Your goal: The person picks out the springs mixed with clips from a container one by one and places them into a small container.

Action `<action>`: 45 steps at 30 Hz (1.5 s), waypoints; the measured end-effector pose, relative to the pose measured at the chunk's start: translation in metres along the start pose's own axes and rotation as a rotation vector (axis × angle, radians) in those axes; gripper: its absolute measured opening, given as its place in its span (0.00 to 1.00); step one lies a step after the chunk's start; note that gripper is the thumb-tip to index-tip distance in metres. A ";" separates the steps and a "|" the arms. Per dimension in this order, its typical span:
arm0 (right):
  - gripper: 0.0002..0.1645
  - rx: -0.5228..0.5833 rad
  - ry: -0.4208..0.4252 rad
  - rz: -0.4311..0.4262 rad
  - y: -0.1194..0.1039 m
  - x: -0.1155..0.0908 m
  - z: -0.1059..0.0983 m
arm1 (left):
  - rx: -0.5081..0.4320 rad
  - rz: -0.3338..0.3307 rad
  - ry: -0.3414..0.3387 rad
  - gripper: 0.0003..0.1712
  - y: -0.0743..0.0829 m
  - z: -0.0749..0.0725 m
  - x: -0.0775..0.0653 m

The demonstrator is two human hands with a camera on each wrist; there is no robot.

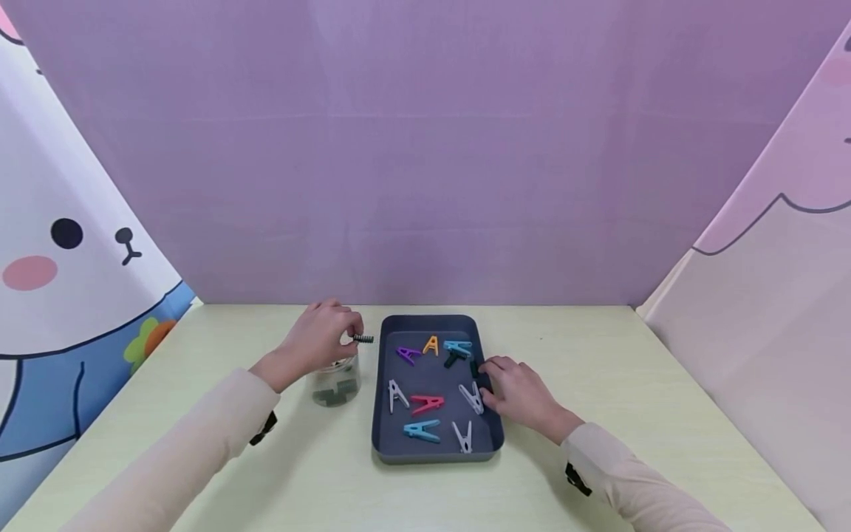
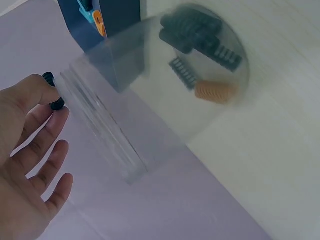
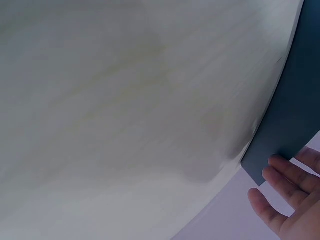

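My left hand [image 1: 326, 332] pinches a short dark ridged piece [image 1: 363, 338], coil-like, between thumb and index finger; its other fingers are spread. The piece is close over the mouth of a clear jar [image 1: 335, 388], which holds several dark ridged pieces [image 2: 192, 30] and an orange one [image 2: 215, 91]. My right hand [image 1: 525, 391] is at the right rim of a dark grey tray [image 1: 439, 457], its fingers loosely bent. Its fingertips are right by a dark clothespin [image 1: 474, 368] and a grey clothespin [image 1: 471, 399] inside the tray. In the right wrist view, fingers [image 3: 285, 182] overlap the tray's wall.
The tray also holds a purple clothespin [image 1: 408, 355], a yellow one [image 1: 431, 345], a red one [image 1: 426, 403], blue ones [image 1: 422, 431] and pale ones [image 1: 463, 437]. It stands on a pale wooden table [image 1: 585, 340]. A purple cloth [image 1: 425, 170] hangs behind, with patterned cloth on both sides.
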State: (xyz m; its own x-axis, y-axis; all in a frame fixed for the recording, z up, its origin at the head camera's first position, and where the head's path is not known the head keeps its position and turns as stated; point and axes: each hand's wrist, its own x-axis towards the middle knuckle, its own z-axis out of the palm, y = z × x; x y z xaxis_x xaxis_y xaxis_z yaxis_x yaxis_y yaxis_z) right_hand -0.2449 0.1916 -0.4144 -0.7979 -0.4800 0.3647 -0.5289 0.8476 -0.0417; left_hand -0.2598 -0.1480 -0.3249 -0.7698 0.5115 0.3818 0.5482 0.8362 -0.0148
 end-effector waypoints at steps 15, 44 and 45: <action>0.19 0.004 0.011 -0.014 -0.002 -0.001 -0.004 | -0.008 -0.099 0.010 0.06 -0.022 -0.005 -0.025; 0.19 0.024 0.058 -0.045 0.002 -0.001 0.000 | 0.020 -0.100 -0.006 0.06 -0.024 0.007 -0.028; 0.18 0.031 0.066 -0.050 0.002 -0.001 0.001 | 0.022 -0.100 -0.008 0.07 -0.024 0.007 -0.028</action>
State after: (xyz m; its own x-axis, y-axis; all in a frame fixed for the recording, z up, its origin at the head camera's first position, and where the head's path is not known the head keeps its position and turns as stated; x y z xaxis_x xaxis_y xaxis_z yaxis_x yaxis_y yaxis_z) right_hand -0.2451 0.1939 -0.4155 -0.7501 -0.5048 0.4273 -0.5771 0.8152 -0.0500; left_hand -0.2531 -0.1809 -0.3415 -0.8230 0.4267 0.3750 0.4611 0.8874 0.0023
